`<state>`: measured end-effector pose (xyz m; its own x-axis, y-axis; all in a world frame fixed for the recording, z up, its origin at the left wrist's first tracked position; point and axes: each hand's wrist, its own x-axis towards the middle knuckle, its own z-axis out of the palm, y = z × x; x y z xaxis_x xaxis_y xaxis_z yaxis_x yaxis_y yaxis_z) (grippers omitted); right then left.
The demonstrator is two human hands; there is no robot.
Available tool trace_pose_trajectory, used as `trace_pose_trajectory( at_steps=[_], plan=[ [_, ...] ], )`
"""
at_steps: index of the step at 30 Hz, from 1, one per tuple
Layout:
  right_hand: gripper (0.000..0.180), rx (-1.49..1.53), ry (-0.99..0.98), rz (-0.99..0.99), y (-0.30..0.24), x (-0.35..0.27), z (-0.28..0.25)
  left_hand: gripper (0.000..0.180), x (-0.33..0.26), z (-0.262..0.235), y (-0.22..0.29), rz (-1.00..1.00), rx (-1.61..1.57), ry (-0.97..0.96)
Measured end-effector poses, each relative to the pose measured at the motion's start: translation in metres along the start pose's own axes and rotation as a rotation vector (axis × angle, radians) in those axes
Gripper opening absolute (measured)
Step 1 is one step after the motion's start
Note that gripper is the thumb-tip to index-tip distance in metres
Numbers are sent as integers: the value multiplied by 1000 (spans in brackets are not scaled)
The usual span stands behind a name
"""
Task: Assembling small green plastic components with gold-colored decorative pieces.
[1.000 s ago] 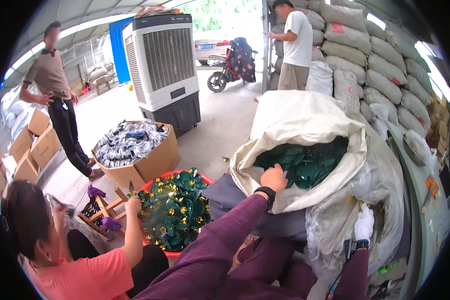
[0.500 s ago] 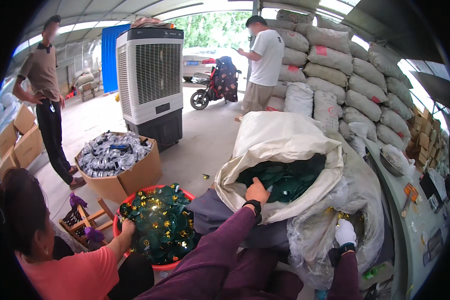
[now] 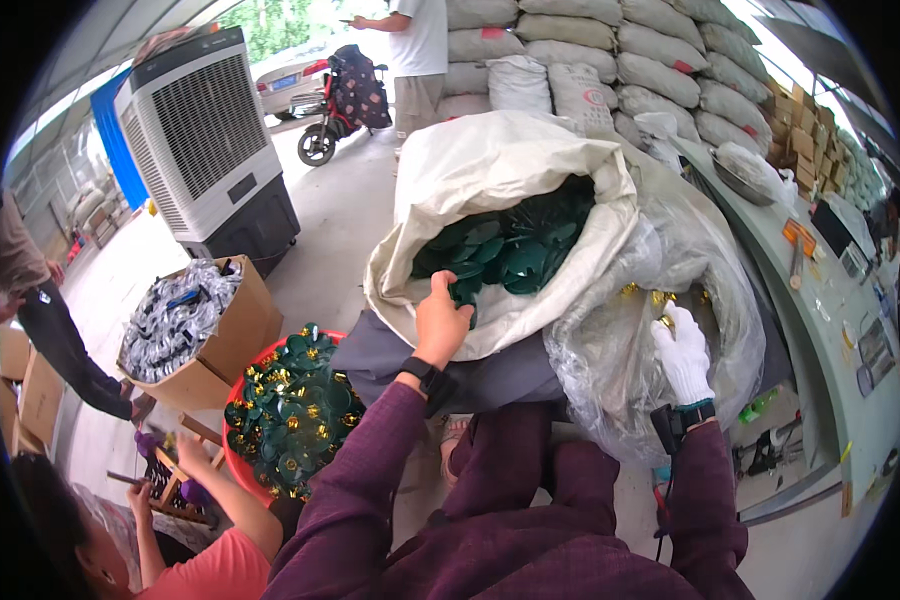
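Note:
My bare left hand is at the near rim of a large white woven sack, its fingers closed on a dark green disc. More dark green discs fill the sack's mouth. To the right, my right hand, in a white glove, reaches into a clear plastic bag. Its thumb and fingers pinch a small gold piece; other gold pieces lie inside the bag just beyond the fingertips.
At left, a red tub holds green discs with gold pieces, beside a seated co-worker. Behind it stand a cardboard box of plastic-wrapped items and an air cooler. A long table runs along the right; stacked sacks rise behind.
The view has tilted down and shifted right. My left hand has drawn back from the discs to the sack's near rim with one disc. The co-worker's hand has left the tub.

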<state>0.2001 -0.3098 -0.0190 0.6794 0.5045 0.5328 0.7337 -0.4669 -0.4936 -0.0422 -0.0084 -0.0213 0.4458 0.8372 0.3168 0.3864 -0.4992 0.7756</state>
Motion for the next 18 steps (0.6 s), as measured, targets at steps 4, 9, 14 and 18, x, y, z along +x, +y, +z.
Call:
trace_pose_trajectory(
  at_steps=[4,9,14,18],
  plan=[
    [33,634,-155,190,-72,-26,-15,32,-10,-6,-12,129,74,-43],
    [38,674,-271,-148,-108,-58,-5,21,-31,-10,-1,207,-57,0],
    [41,839,-389,-26,-137,-70,-9,13,-104,-22,69,300,-322,-199],
    [43,629,-330,-246,-140,-70,-13,10,-133,-23,89,382,-409,-244]
  ],
)
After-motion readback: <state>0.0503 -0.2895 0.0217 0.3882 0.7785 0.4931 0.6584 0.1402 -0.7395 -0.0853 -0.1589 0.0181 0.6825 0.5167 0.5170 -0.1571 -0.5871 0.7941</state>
